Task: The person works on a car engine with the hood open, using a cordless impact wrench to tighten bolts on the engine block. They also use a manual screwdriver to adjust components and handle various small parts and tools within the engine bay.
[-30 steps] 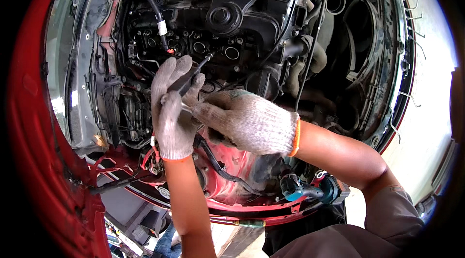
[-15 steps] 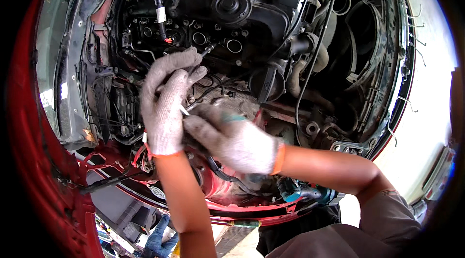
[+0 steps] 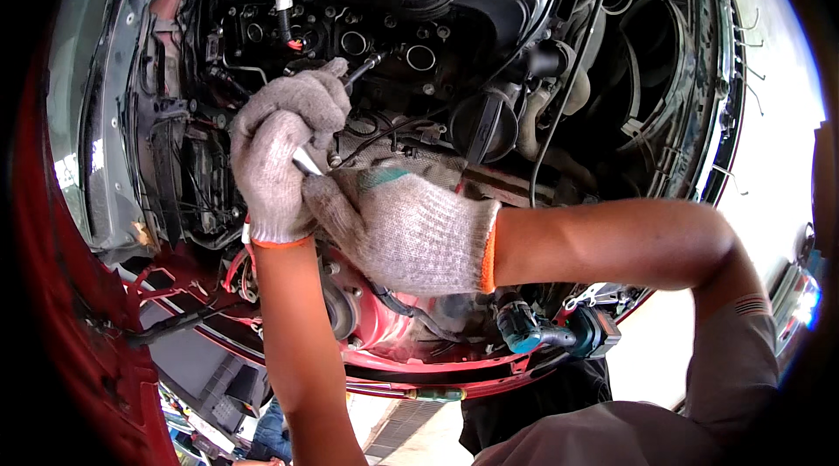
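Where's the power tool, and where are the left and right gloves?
Power tool (image 3: pixel 557 337): head view, on its handle.
Left glove (image 3: pixel 271 154): head view, on its knit middle.
Right glove (image 3: pixel 418 232): head view, on its knit middle.

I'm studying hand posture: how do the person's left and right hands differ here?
The left hand curls around a thin-shafted tool; the right hand sits lower and farther right, its grip unclear.
The left forearm rises from the lower edge; the right forearm reaches in from the right.
The right hand shows a green patch; none shows on the left hand.
Both wear pale knit gloves with orange cuff edges.
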`<state>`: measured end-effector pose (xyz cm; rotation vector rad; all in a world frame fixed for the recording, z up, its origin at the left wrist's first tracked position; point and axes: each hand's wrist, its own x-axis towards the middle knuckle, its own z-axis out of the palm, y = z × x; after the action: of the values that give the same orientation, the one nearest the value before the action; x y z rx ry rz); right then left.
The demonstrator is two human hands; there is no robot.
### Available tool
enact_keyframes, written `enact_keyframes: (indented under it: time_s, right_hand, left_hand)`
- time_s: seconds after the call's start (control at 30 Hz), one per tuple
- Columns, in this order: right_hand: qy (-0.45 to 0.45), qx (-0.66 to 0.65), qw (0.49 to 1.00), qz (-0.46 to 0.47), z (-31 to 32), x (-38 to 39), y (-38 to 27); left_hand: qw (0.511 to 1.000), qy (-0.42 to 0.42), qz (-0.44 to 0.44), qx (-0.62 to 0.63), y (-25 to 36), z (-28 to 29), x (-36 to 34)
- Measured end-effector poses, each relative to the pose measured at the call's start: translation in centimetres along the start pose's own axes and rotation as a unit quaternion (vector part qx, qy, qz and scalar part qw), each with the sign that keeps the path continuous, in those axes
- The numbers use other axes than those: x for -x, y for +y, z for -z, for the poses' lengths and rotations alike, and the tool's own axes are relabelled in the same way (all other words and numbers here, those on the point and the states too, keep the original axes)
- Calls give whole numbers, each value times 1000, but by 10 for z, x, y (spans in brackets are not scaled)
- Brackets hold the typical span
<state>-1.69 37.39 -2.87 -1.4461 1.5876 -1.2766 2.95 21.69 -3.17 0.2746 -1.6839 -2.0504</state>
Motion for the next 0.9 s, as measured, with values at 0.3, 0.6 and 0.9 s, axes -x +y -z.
enact_keyframes:
  time_s: [0.3,0.6,0.9]
  right_hand:
    - [-311,433,829,171,55,-26,-26]
    - [-340,517,752,228,106,-106,-74]
    - [24,464,835,295,159,-146,-72]
  left_hand:
    - [995,12,-35,93,-14,6,-1]
    - [754,95,-179,-625,-21,32,22]
    - [844,-46,262,-466,76,-24,-20]
